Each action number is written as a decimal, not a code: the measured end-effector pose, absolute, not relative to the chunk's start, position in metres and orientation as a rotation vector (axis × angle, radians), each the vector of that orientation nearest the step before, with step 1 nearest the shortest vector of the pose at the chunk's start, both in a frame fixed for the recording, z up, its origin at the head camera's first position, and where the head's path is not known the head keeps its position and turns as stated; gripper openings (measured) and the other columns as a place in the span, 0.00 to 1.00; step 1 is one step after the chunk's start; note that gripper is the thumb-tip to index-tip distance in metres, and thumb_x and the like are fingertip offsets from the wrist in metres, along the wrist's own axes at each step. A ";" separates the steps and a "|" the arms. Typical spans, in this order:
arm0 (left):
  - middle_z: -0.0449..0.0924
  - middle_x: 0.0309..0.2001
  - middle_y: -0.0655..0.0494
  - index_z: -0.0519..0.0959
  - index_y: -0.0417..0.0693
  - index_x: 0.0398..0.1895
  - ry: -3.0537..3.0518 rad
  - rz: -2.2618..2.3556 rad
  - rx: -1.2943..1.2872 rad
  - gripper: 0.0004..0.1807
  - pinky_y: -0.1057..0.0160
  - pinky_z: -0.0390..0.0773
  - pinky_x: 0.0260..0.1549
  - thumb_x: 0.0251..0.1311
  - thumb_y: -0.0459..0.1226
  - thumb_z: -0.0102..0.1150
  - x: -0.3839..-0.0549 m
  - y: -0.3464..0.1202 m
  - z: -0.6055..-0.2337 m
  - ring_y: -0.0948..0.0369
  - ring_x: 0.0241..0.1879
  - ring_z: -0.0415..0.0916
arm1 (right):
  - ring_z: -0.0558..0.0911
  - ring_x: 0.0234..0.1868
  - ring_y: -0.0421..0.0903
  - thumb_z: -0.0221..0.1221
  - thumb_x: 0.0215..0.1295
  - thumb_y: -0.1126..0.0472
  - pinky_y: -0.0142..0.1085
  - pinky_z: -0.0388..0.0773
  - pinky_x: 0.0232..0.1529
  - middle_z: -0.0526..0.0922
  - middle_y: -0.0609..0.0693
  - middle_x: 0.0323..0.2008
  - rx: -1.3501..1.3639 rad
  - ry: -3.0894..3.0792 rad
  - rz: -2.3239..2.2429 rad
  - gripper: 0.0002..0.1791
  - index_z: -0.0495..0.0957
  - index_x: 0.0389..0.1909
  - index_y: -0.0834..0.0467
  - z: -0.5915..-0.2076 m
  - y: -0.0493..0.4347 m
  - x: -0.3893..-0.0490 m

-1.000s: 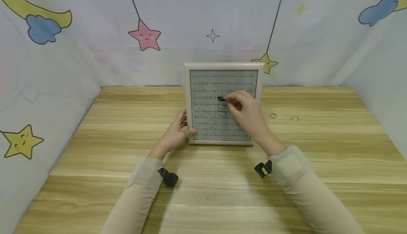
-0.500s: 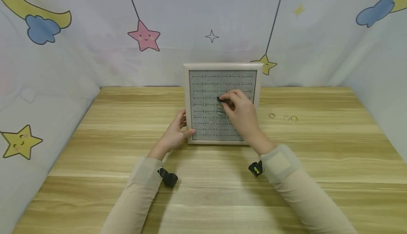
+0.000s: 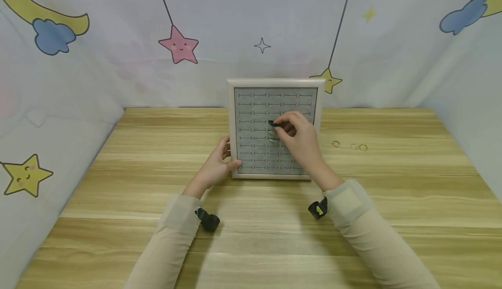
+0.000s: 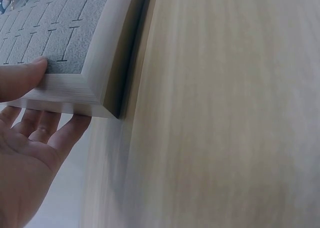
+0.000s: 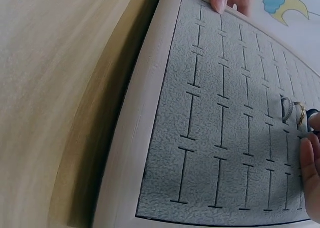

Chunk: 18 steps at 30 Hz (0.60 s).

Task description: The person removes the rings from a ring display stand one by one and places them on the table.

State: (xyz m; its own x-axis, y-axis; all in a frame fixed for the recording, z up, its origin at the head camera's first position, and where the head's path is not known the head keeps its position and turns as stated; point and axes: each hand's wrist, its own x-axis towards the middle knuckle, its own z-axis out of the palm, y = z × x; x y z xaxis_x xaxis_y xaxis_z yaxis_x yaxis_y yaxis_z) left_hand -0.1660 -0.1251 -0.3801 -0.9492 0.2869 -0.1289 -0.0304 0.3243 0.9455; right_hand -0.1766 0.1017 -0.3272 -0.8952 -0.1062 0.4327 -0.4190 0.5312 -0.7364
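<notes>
A ring display board (image 3: 252, 149) stands propped up on the table, with a cream frame and a grey slotted pad. My left hand (image 3: 211, 167) grips its left edge. In the left wrist view the thumb (image 4: 25, 80) lies on the front and the fingers are behind the frame. A black ring (image 3: 271, 123) sits at a slot in the middle column, pinched between the thumb and fingers of my right hand (image 3: 303, 143), which partly hide it. Just below, a gold ring (image 5: 300, 114) and a silver ring (image 5: 287, 109) are in their slots.
Three thin rings lie on the table right of the board: one ring (image 3: 336, 144) alone, a second ring (image 3: 354, 147) close beside a third ring (image 3: 363, 147). A white printed curtain (image 3: 219, 32) hangs behind the wooden table (image 3: 251, 236).
My right hand has shifted slightly left, its fingers coming further over the black ring. My left hand keeps its hold on the frame, and the loose rings lie as before.
</notes>
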 end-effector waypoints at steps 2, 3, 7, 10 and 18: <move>0.60 0.68 0.37 0.46 0.46 0.74 2.321 1.665 0.230 0.41 0.43 0.64 0.67 0.62 0.26 0.56 -0.166 -0.125 -0.380 0.42 0.70 0.57 | 0.78 0.37 0.46 0.61 0.61 0.69 0.23 0.74 0.36 0.80 0.55 0.43 0.431 -2.426 1.347 0.07 0.80 0.39 0.63 -0.328 0.103 -0.177; 0.60 0.68 0.37 0.47 0.46 0.74 2.321 1.665 0.231 0.41 0.43 0.64 0.66 0.62 0.26 0.56 -0.166 -0.125 -0.380 0.42 0.70 0.57 | 0.78 0.37 0.46 0.61 0.61 0.69 0.22 0.73 0.36 0.80 0.55 0.43 0.431 -2.419 1.366 0.07 0.80 0.39 0.63 -0.328 0.104 -0.177; 0.60 0.68 0.37 0.47 0.46 0.74 2.320 1.665 0.236 0.41 0.43 0.65 0.66 0.61 0.26 0.56 -0.166 -0.125 -0.379 0.41 0.70 0.57 | 0.79 0.37 0.46 0.61 0.60 0.69 0.20 0.73 0.36 0.81 0.56 0.43 0.439 -2.382 1.414 0.07 0.81 0.39 0.64 -0.330 0.106 -0.178; 0.60 0.68 0.37 0.47 0.45 0.74 2.323 1.664 0.236 0.41 0.43 0.65 0.66 0.61 0.26 0.56 -0.166 -0.124 -0.379 0.41 0.70 0.57 | 0.79 0.38 0.46 0.61 0.60 0.69 0.19 0.73 0.36 0.81 0.57 0.42 0.446 -2.357 1.433 0.07 0.81 0.39 0.64 -0.331 0.107 -0.179; 0.60 0.68 0.37 0.47 0.45 0.74 2.325 1.660 0.220 0.41 0.44 0.65 0.66 0.61 0.26 0.56 -0.166 -0.124 -0.379 0.42 0.70 0.58 | 0.76 0.37 0.39 0.61 0.61 0.70 0.18 0.73 0.36 0.80 0.57 0.41 0.452 -2.322 1.526 0.07 0.81 0.39 0.65 -0.334 0.109 -0.179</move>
State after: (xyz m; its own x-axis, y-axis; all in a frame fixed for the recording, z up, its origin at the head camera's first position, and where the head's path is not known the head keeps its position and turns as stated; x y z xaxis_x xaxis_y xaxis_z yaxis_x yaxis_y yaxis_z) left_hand -0.1660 -0.1241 -0.3787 -0.9505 0.2802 -0.1341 -0.0357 0.3302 0.9432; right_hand -0.1793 0.1095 -0.3336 -0.8969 -0.0842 0.4342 -0.4320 0.3776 -0.8190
